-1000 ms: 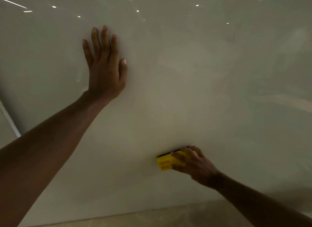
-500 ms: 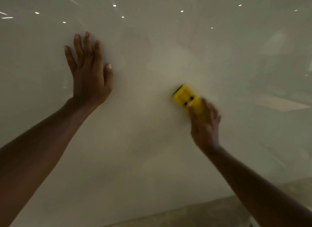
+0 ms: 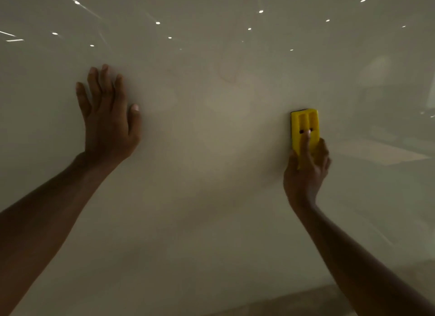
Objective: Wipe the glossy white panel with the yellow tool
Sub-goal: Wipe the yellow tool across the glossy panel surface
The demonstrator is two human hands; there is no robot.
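The glossy white panel (image 3: 211, 174) fills almost the whole view and mirrors small ceiling lights along its top. My right hand (image 3: 306, 172) presses the yellow tool (image 3: 304, 125) against the panel at the right of centre. The tool stands upright with a dark strip along its top edge, and my forefinger lies along its back. My left hand (image 3: 108, 122) rests flat on the panel at the left, fingers spread and pointing up, holding nothing.
A brownish floor strip (image 3: 294, 301) shows below the panel's bottom edge at the lower right. Faint reflections of a room appear on the panel's right side (image 3: 388, 132).
My right hand has swept the yellow tool from low on the panel upward and to the right, turning it upright. My left hand stays flat on the panel.
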